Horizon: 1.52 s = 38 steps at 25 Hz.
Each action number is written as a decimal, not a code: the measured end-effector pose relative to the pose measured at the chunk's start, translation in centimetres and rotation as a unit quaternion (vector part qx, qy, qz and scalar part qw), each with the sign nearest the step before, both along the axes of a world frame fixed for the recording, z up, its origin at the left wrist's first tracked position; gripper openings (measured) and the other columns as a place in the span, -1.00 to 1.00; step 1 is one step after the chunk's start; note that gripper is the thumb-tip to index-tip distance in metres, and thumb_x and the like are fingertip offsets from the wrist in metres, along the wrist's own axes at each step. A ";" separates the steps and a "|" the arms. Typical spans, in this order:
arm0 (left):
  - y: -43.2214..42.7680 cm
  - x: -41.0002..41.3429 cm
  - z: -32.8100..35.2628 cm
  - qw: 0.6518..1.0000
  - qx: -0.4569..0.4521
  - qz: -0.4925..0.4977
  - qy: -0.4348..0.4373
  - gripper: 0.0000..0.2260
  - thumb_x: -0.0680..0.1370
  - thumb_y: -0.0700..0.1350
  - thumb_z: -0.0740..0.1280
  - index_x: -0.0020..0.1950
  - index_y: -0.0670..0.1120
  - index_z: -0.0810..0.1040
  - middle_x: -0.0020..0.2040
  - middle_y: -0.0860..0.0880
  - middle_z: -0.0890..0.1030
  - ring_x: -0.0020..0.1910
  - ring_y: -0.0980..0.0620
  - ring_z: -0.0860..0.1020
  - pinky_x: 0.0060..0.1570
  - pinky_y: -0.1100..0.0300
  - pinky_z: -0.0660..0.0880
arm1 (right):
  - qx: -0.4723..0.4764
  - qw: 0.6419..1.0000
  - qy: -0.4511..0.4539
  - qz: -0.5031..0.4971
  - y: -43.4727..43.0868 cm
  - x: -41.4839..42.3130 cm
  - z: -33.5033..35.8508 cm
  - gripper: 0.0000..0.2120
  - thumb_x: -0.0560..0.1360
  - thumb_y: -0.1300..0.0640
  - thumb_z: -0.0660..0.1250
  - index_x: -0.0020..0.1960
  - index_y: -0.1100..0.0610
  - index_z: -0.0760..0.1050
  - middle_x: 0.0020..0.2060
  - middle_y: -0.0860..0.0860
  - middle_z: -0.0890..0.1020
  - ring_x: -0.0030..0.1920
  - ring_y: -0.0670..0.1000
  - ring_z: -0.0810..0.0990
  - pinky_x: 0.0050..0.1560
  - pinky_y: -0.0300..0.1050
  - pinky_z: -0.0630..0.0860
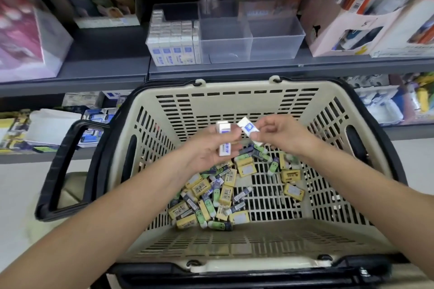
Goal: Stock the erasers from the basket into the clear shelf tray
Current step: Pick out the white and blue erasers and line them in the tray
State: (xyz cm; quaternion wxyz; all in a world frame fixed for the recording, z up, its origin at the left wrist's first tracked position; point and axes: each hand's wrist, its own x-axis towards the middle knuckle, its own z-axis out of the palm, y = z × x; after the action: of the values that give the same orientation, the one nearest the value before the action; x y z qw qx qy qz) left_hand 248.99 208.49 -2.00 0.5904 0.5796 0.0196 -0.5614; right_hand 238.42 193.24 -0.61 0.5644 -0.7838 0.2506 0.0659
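- Both hands hold white erasers [224, 141] mid-frame above the basket [234, 88]: left hand [206, 152] grips a stack, right hand [277, 131] pinches one.
- Likely light, stiff, paper-sleeved; pinch the long sides.
- Upper centre, the clear tray [274, 40] stands part-filled.

1. Two bare forearms show, with no cloth on them from elbow to wrist: the left forearm [117, 213] lies over the near-left corner of the basket [234, 87], the right forearm [352, 176] over its right wall.
2. The left hand [206, 148] and right hand [279, 132], above the basket's middle, are bare too.
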 end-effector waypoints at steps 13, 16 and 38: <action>2.2 5.5 1.8 0.981 -0.025 0.194 0.001 -0.76 0.50 -0.16 0.37 0.15 -0.07 0.47 -0.23 -0.05 0.67 -0.22 0.03 0.61 -0.38 0.15 0.58 | -0.276 0.865 0.105 0.405 6.6 4.2 -12.2 -0.68 0.56 0.20 0.19 0.27 0.03 0.49 0.19 -0.01 0.55 0.14 0.04 0.52 0.13 -0.01 0.49; 2.2 6.0 2.3 0.978 -0.041 0.203 0.005 -0.84 0.51 -0.14 0.37 0.08 -0.08 0.50 -0.25 -0.04 0.67 -0.23 0.03 0.59 -0.35 0.22 0.54 | -0.366 0.816 0.061 0.444 6.6 3.9 -13.4 -0.51 0.51 0.29 0.20 0.39 -0.05 0.35 0.07 0.01 0.47 0.15 0.05 0.43 0.09 -0.08 0.38; 1.7 5.1 1.8 0.983 -0.004 0.163 -0.084 -0.80 0.46 -0.29 0.40 0.02 -0.09 0.48 -0.13 -0.05 0.62 -0.18 0.04 0.57 -0.30 0.19 0.50 | -0.016 0.995 0.032 0.091 1.5 3.4 -4.9 -0.89 0.42 0.18 0.43 -0.06 0.15 0.57 -0.28 -0.02 0.64 -0.31 -0.14 0.59 -0.26 -0.30 0.51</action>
State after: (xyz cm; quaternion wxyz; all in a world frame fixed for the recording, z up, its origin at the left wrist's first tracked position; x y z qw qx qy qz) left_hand 254.05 210.19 -0.23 0.6762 0.6111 0.0620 -0.4068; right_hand 241.81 194.75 -5.50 0.5355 -0.8095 0.1975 0.1377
